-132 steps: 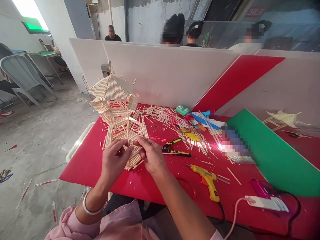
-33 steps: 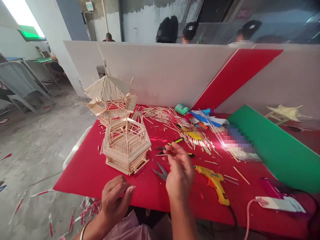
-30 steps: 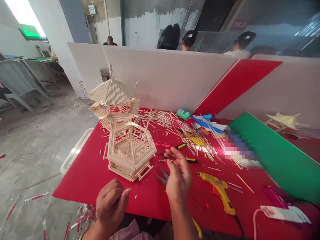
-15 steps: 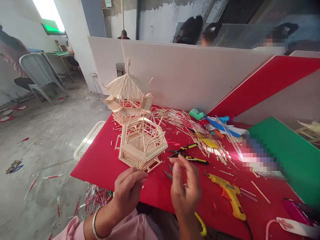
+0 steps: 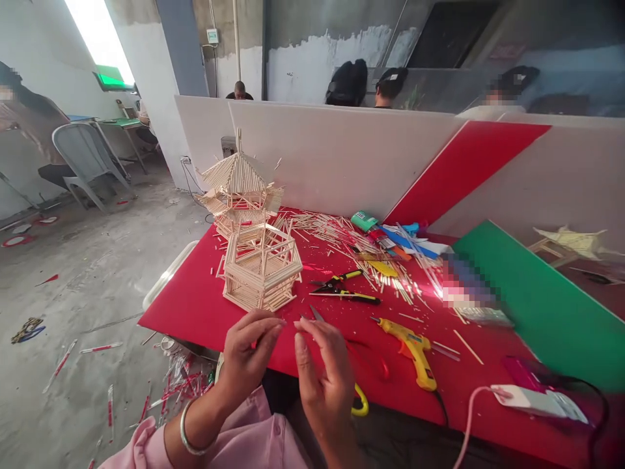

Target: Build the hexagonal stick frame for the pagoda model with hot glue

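Note:
My left hand (image 5: 249, 348) is closed in a pinch, thumb against forefinger, near the table's front edge. Its fingertips point at my right hand (image 5: 322, 371), with a small gap between the two. The right thumb and forefinger are bent together at the tips; anything held in either pinch is too small to make out. Just beyond the left hand stands a six-sided open frame (image 5: 263, 280) of thin wooden sticks with railings and posts. Behind it rises a stick-built pavilion (image 5: 239, 176) with a pointed roof. Scissors (image 5: 359, 400) with yellow handles lie partly behind my right hand.
Black-and-yellow pliers (image 5: 349, 296) and a yellow glue gun (image 5: 413, 352) lie on the red tabletop (image 5: 180, 312). Loose sticks (image 5: 322, 228) are heaped behind them. A green board (image 5: 537, 306) and a white power strip (image 5: 537, 400) are at right. A pale partition (image 5: 317, 156) closes the back.
My view has shifted right and tilted up a little, so the table things appear further left. My hands have come closer together, with the right forefinger lower towards the left fingertips.

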A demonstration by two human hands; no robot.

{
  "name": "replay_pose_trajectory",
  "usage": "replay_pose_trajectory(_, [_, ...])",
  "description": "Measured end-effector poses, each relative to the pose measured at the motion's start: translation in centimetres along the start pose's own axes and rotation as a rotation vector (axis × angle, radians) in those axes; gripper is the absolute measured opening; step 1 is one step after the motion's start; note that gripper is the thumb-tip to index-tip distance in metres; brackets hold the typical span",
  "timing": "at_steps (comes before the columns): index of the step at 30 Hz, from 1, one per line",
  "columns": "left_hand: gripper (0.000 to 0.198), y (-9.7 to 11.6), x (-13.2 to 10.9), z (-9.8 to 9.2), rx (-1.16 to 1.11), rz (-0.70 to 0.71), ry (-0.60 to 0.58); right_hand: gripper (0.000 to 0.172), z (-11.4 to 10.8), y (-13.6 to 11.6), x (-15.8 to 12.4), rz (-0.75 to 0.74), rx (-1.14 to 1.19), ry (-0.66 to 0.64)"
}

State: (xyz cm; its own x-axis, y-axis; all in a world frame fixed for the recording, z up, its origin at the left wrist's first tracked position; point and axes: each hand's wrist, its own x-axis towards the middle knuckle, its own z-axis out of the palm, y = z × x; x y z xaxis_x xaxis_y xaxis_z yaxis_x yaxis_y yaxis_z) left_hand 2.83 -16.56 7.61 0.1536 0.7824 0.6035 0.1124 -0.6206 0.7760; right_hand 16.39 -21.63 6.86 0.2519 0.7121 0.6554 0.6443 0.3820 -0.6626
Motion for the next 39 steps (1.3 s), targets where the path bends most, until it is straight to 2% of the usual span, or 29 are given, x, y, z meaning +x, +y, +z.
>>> replay_pose_trajectory(6, [0.011,0.2,0.8,0.8,-0.119,-0.012,-0.039,0.021,-0.1,-0.4,1.3,-0.038,0.086,-0.07])
replay_pose_trajectory(10, [0.007,0.1,1.4,-0.1,-0.076,-0.07,0.066,0.017,0.4,-0.1,2.9,-0.034,0.118,-0.117])
replay_pose_trajectory(15, [0.006,-0.9,2.5,-0.9,-0.003,-0.079,0.293,0.018,1.2,1.3,6.9,0.034,-0.008,0.011])
replay_pose_trajectory(21, [0.003,-1.5,3.2,-1.2,-0.039,-0.102,0.325,0.029,3.4,2.0,10.9,0.04,-0.111,0.027])
replay_pose_trajectory(26, [0.005,-2.2,2.9,-1.8,-0.044,-0.107,0.315,0.03,5.1,1.8,11.5,0.022,-0.224,0.07])
replay_pose_trajectory(34, [0.009,-3.1,3.0,-2.5,-0.064,-0.106,0.304,0.027,6.5,2.4,12.1,0.044,-0.237,0.104])
replay_pose_trajectory(39, [0.009,-3.2,2.9,-2.8,-0.057,-0.122,0.294,0.022,6.0,1.9,11.4,0.02,-0.16,0.097])
